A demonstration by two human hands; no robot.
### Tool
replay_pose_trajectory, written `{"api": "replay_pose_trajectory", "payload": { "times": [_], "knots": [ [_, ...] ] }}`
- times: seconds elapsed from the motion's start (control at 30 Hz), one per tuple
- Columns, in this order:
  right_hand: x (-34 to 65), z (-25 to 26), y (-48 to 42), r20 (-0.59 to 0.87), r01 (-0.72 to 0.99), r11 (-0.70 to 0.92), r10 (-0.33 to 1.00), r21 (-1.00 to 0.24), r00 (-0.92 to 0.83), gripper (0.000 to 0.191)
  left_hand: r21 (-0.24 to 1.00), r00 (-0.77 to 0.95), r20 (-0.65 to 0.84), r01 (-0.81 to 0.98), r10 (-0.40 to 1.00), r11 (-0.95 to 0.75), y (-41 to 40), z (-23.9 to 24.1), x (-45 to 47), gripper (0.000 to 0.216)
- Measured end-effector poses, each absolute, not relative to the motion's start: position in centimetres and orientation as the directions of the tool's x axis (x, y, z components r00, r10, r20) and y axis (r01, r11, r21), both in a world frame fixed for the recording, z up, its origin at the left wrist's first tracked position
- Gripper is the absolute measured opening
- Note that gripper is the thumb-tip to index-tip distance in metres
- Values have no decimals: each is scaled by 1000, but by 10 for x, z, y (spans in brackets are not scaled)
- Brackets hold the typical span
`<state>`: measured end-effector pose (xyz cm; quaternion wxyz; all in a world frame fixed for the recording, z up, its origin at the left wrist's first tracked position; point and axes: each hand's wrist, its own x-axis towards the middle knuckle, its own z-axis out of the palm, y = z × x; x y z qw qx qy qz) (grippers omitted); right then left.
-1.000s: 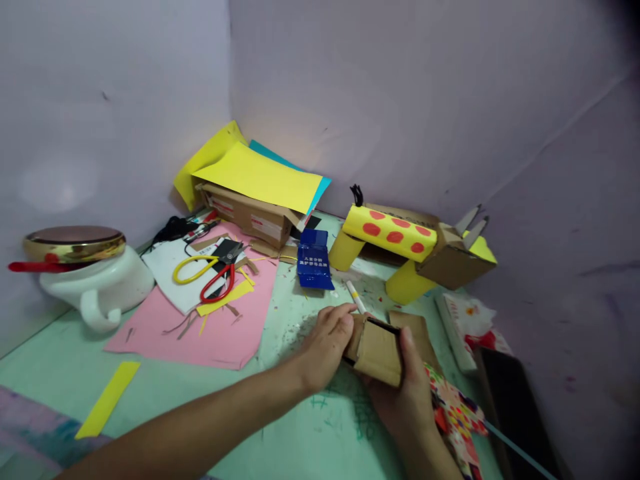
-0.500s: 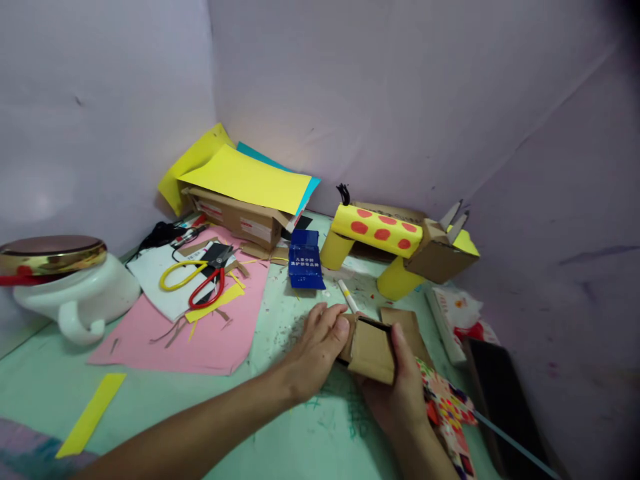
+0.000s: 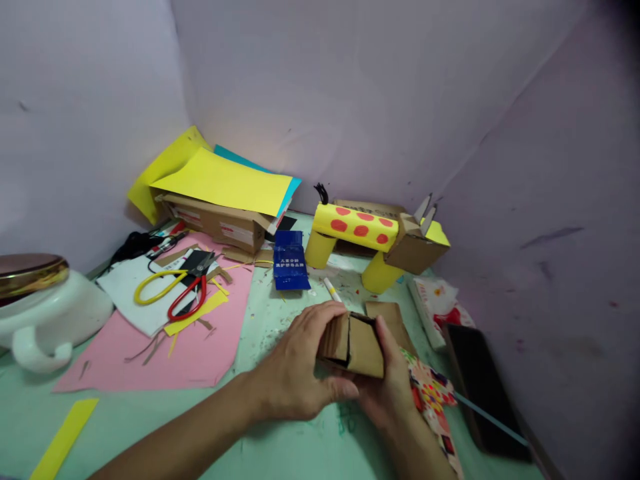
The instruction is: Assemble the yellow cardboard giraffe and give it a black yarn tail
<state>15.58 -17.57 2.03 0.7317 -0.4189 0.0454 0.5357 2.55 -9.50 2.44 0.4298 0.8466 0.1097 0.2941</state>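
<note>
A small brown cardboard box (image 3: 367, 347) is gripped between both hands above the green table, its flaps folded over with dark gaps along their edges. My left hand (image 3: 305, 360) wraps the box's left side, thumb stretched along the near lower edge. On the right side, my right hand (image 3: 390, 380) holds it with the thumb up along the edge and the other fingers underneath, partly hidden. Just beyond the hands lie a white marker (image 3: 332, 290) and a flat piece of cardboard (image 3: 393, 323). Behind them stands a yellow paper animal (image 3: 355, 227) with red spots and a cardboard head.
Scissors (image 3: 197, 273) with yellow and red handles lie among scraps on pink paper (image 3: 200, 363). A blue carton (image 3: 291, 260), a box (image 3: 210, 223) under yellow sheets, a white mug (image 3: 55, 320), a tissue pack (image 3: 435, 307), a dark phone (image 3: 485, 393) and floral fabric (image 3: 433, 393) surround the hands.
My left hand has shifted from the box's far left corner to wrap its left side, thumb now low in front. The box is turned slightly, showing more of its left flap. The view has swung right.
</note>
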Motion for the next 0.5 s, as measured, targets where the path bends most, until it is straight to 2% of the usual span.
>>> {"api": "replay_pose_trajectory", "payload": {
  "times": [0.1,0.27,0.5],
  "knots": [
    [154,19,-175,-488,-811,85,760,-579,428,33,688,769,480,-30,423,-725,-97,21,28,65],
    [152,17,-176,-486,-820,105,760,-563,431,29,454,769,572,-5,287,-891,-99,10,29,69],
    [152,15,-176,-414,-796,132,797,-590,439,32,426,748,619,-65,239,-902,-99,6,29,66]
  ]
}}
